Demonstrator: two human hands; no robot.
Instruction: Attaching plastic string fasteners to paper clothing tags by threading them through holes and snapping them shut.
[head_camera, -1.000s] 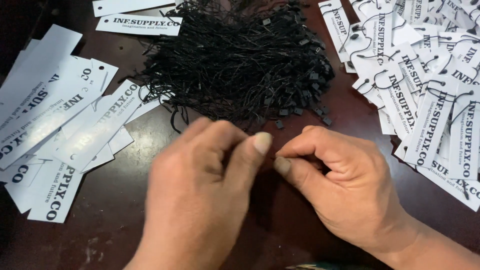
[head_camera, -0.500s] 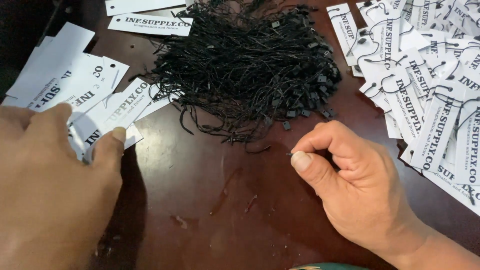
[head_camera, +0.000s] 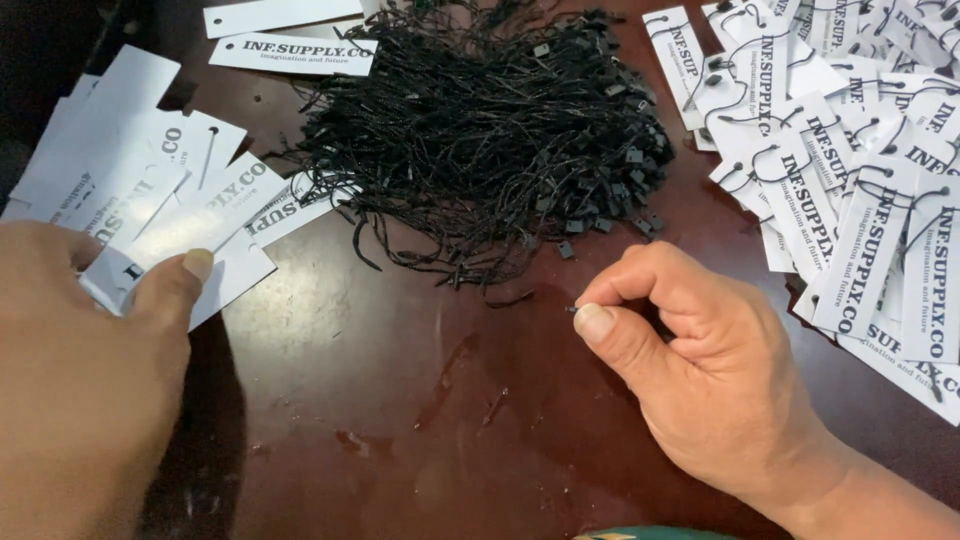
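Note:
My right hand (head_camera: 690, 360) rests on the dark wooden table (head_camera: 400, 400), thumb and forefinger pinched on the tip of a thin black string (head_camera: 572, 309), most of it hidden in the fist. My left hand (head_camera: 80, 380) is at the left edge, thumb pressing on a white paper tag (head_camera: 215, 255) at the near end of a loose spread of blank-holed white tags (head_camera: 130, 190). A big tangled heap of black tag strings (head_camera: 490, 130) lies beyond both hands in the middle.
At the right lies a pile of white tags with black strings threaded through them (head_camera: 850, 170). Two more white tags (head_camera: 300, 50) lie at the back left. Small dark crumbs and scuffs mark the table between my hands.
My hands were together in the middle, working a string. The left hand has moved away to the left onto the white tags; the right hand stays put, pinching the string.

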